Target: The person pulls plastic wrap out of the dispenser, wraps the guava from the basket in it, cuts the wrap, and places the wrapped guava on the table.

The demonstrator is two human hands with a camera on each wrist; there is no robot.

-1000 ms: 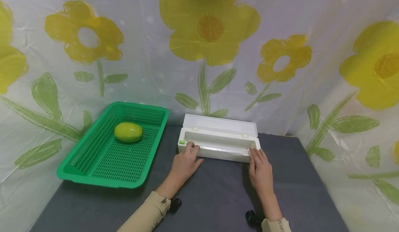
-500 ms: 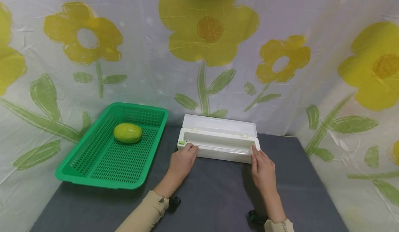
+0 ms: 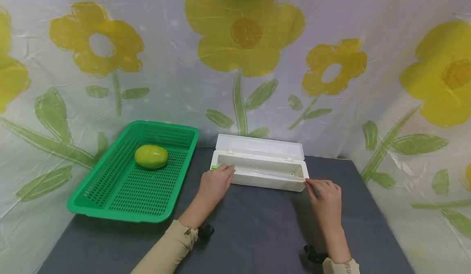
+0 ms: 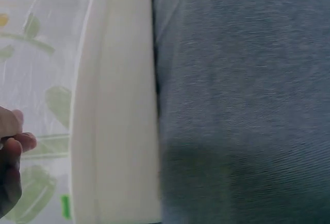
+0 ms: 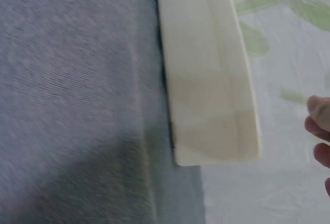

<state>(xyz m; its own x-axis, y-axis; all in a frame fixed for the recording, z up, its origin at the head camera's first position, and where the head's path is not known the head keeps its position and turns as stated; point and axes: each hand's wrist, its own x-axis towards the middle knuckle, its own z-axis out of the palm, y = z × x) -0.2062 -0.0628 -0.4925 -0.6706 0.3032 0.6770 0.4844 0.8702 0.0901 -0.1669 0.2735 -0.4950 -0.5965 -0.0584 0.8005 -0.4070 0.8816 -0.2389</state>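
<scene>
A long white cling film dispenser box (image 3: 266, 181) lies at the back of the table, its lid (image 3: 259, 146) swung up against the backdrop. Clear cling film (image 3: 265, 174) shows as a shiny line along the front rim. At the left end, beside the green slider (image 3: 214, 167), my left hand (image 3: 215, 185) pinches the film's edge. My right hand (image 3: 326, 200) pinches it at the right front corner. Both wrist views show the box front (image 4: 118, 100) with thumb and fingertips (image 5: 318, 112) brought together above the rim. The film between the fingertips is barely visible.
Left of the box stands a green plastic basket (image 3: 178, 186) with a yellow-green papaya-like fruit (image 3: 151, 156) in it. A dark grey cloth (image 3: 254, 233) covers the table. The flower-printed curtain (image 3: 165, 102) rises directly behind.
My right hand has moved right to the box's corner, its fingers now pinched together. My left hand has risen slightly at the left end, its fingertips closing together.
</scene>
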